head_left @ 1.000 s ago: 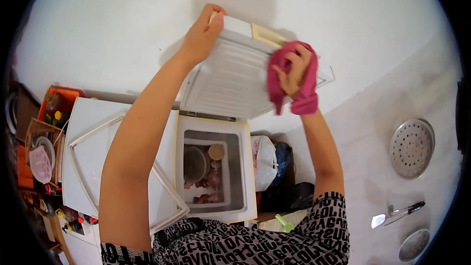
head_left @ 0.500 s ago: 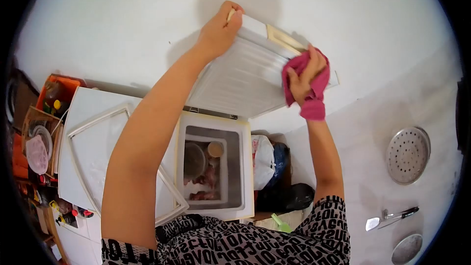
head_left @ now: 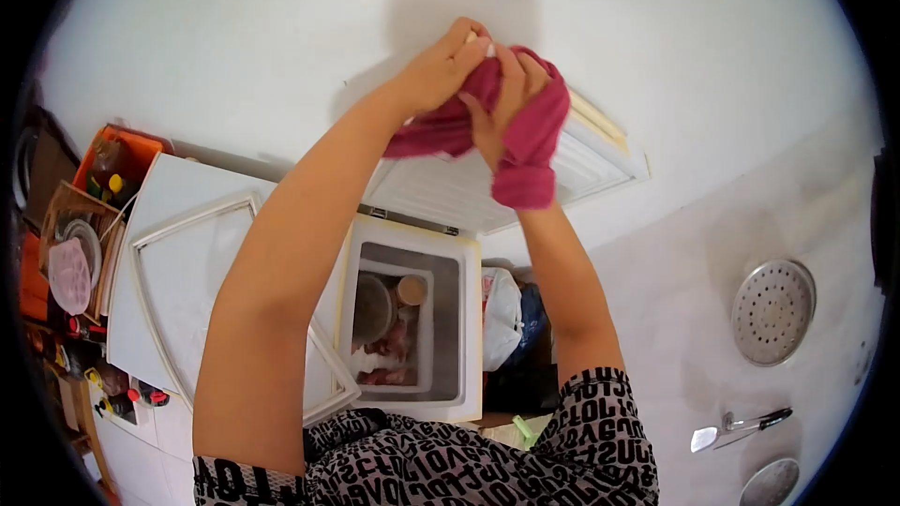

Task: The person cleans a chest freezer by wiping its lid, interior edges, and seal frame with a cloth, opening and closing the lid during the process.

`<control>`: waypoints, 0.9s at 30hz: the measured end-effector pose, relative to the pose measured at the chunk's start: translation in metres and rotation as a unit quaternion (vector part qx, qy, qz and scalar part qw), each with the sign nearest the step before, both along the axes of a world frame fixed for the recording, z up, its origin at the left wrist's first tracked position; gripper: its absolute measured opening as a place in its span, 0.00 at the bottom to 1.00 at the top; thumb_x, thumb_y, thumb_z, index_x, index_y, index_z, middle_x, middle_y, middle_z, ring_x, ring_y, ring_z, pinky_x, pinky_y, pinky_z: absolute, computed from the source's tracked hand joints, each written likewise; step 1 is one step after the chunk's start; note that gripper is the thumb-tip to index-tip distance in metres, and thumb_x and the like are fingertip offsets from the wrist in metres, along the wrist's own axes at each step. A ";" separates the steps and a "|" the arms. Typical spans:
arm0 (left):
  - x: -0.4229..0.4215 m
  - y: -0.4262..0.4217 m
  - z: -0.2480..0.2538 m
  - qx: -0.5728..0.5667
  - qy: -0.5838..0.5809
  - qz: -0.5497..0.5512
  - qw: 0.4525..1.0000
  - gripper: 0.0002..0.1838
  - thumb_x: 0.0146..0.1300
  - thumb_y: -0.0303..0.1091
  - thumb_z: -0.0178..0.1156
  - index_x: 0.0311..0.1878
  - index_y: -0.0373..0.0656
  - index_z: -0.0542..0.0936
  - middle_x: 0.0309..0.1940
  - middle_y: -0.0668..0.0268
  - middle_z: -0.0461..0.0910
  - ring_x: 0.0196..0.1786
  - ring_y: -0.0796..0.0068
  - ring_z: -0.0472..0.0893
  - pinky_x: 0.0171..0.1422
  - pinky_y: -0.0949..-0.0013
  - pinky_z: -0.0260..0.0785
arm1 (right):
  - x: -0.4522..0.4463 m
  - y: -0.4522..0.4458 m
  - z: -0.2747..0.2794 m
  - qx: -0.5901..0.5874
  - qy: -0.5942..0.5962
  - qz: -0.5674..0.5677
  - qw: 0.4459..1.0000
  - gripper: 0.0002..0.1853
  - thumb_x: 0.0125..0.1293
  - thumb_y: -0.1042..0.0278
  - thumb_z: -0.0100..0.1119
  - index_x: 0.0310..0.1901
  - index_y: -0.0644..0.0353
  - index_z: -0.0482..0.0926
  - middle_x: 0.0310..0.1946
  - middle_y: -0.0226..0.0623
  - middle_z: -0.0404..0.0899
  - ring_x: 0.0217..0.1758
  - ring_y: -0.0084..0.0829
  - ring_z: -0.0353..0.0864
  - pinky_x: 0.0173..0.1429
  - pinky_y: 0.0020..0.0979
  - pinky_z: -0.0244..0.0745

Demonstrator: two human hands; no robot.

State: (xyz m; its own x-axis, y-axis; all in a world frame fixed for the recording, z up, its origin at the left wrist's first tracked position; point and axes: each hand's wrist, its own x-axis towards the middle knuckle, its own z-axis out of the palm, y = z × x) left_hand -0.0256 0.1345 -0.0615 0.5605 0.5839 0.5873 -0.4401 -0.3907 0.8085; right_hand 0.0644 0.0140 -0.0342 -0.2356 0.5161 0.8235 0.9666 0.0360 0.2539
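Note:
The raised lid (head_left: 586,164) of a chest freezer leans back toward the white wall, its ribbed inner face toward me. My left hand (head_left: 441,70) is closed round the lid's upper left corner. Close beside it, my right hand (head_left: 511,98) holds a dark pink cloth (head_left: 532,150) against the lid's upper edge; part of the cloth hangs down over the inner face. Below, the open freezer compartment (head_left: 461,319) shows a round container (head_left: 411,290), a larger bowl-like vessel (head_left: 373,309) and reddish pieces that look like meat.
On the white freezer top at left lies a loose pale frame (head_left: 155,309). Crates and bottles, among them an orange crate (head_left: 141,145), stand beyond it. White and dark bags (head_left: 502,314) sit right of the freezer. A perforated steel disc (head_left: 773,312) and a spatula (head_left: 708,438) hang on the right wall.
My right hand and the cloth have moved left along the lid's edge, from its right part to beside my left hand. The left hand keeps its hold on the corner.

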 end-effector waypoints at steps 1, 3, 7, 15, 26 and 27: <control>0.000 0.001 0.000 0.020 0.008 0.005 1.000 0.21 0.70 0.51 0.42 0.54 0.45 0.67 0.43 0.59 0.75 0.48 0.65 0.73 0.55 0.67 0.64 | 0.007 -0.004 -0.001 -0.014 0.028 -0.020 0.999 0.32 0.47 0.68 0.70 0.56 0.57 0.70 0.51 0.43 0.69 0.55 0.46 0.67 0.59 0.43 0.62; -0.006 0.000 0.002 0.026 0.069 -0.023 0.997 0.21 0.71 0.50 0.37 0.56 0.45 0.64 0.50 0.61 0.68 0.56 0.69 0.65 0.64 0.67 0.53 | 0.018 -0.014 0.005 -0.050 0.083 -0.014 0.995 0.29 0.49 0.70 0.69 0.55 0.56 0.71 0.51 0.44 0.69 0.56 0.45 0.66 0.60 0.42 0.62; -0.010 0.000 0.004 0.016 0.061 -0.032 0.998 0.24 0.70 0.54 0.35 0.57 0.46 0.64 0.52 0.61 0.67 0.56 0.68 0.65 0.64 0.67 0.53 | 0.012 -0.011 0.010 -0.038 0.090 -0.035 0.995 0.27 0.47 0.67 0.71 0.52 0.55 0.73 0.49 0.43 0.69 0.54 0.44 0.66 0.58 0.42 0.62; -0.010 -0.003 0.005 -0.046 0.046 -0.073 0.995 0.26 0.70 0.55 0.34 0.59 0.46 0.65 0.50 0.62 0.70 0.52 0.71 0.68 0.61 0.69 0.57 | -0.011 0.023 -0.026 0.073 0.022 -0.032 0.997 0.33 0.48 0.63 0.71 0.57 0.57 0.68 0.50 0.44 0.66 0.55 0.46 0.64 0.58 0.45 0.60; 0.005 -0.003 0.000 -0.034 -0.001 -0.032 0.999 0.21 0.71 0.50 0.33 0.51 0.44 0.67 0.40 0.66 0.66 0.42 0.74 0.63 0.53 0.72 0.58 | -0.012 0.043 -0.116 0.181 0.110 -0.084 0.974 0.38 0.55 0.65 0.63 0.64 0.67 0.54 0.53 0.57 0.57 0.57 0.53 0.58 0.63 0.52 0.51; 0.006 -0.003 -0.002 -0.024 -0.018 -0.008 1.000 0.21 0.72 0.49 0.35 0.51 0.43 0.68 0.39 0.64 0.68 0.41 0.73 0.66 0.52 0.71 0.60 | -0.019 0.043 -0.110 0.194 0.137 -0.088 0.967 0.39 0.54 0.66 0.63 0.64 0.68 0.53 0.53 0.56 0.57 0.58 0.52 0.57 0.64 0.52 0.50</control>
State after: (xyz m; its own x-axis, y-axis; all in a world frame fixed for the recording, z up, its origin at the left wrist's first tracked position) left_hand -0.0194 0.1316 -0.0630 0.5484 0.6038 0.5786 -0.4754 -0.3441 0.8097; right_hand 0.0449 0.0569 -0.1443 0.0821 0.1672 0.9825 0.9819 -0.1824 -0.0510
